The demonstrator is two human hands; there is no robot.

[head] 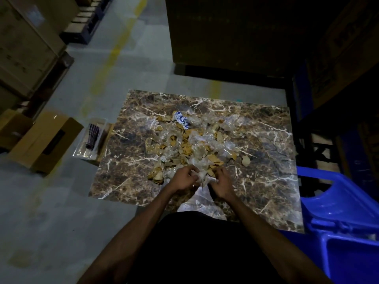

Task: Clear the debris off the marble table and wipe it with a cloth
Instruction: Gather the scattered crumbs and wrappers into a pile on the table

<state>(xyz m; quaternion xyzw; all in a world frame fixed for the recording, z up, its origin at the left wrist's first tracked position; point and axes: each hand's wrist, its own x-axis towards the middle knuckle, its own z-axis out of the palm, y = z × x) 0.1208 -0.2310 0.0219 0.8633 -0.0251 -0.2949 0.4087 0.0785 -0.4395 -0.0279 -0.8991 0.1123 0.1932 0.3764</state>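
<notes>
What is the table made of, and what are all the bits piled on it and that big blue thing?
The table looks like polished brown marble: white veins, shiny glare. It could be an imitation. The pile seems to be torn tan cardboard scraps mixed with clear crinkly plastic wrap, which both hands, left and right, are gathering. The blue bin looks like glossy moulded plastic.

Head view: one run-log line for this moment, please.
phase: clearing debris | left hand, right hand: gripping clear plastic | debris pile: on marble table | wiping: not started
</notes>
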